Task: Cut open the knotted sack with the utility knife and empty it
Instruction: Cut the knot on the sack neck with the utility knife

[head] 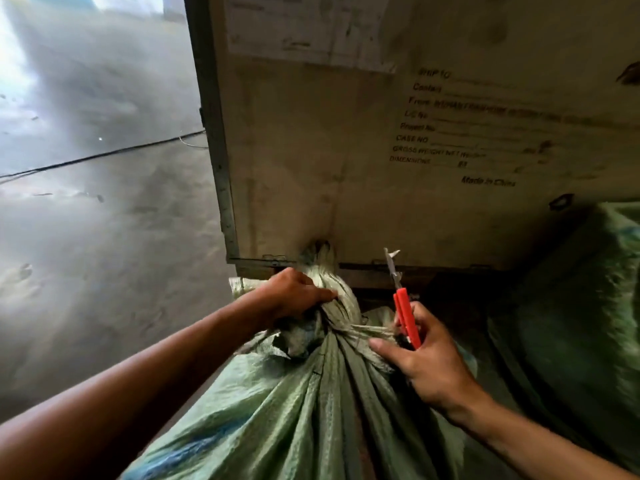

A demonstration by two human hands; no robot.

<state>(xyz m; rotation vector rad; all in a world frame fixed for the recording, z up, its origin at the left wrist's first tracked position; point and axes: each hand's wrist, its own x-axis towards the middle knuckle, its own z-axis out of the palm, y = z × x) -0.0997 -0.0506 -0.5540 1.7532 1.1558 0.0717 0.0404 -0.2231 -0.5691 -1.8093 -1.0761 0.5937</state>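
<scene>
Green woven sack (277, 410) lying on the floor (104, 271) against the foot of a wooden crate (346, 168), neck pointing at the crate wall. Still tied shut; contents hidden. Fabric pale green with blue smudges of print, unreadable, gathered into deep pleats running up to the knot (341, 329). Twisted, bunched tail of the neck above the knot, standing up and touching the crate's bottom edge.

Crate wall of plywood, stencilled in black to the upper right of the sack: "SHIP TO", "Contact", "From" with a blurred line after it, "L/C No", "Project No", "CASE NO", "GROSS WEIGHT / NET WEIGHT", "DIMENSIONS", "Made in China". Blanks after these not legible. Pale paper sheet (311, 29) stuck near the crate's top, text too blurred to read.

Left hand (294, 296) clenched around the bunched neck just above the knot. Right hand (419, 358) to the right of the knot, gripping the red utility knife (407, 317) with curled fingers, thumb stretched out onto the pleats below the knot. Blade extended, pointing up towards the crate's lower edge, clear of the sack.

Second green sack (581, 306) at the crate's right foot, just beside the first.
</scene>
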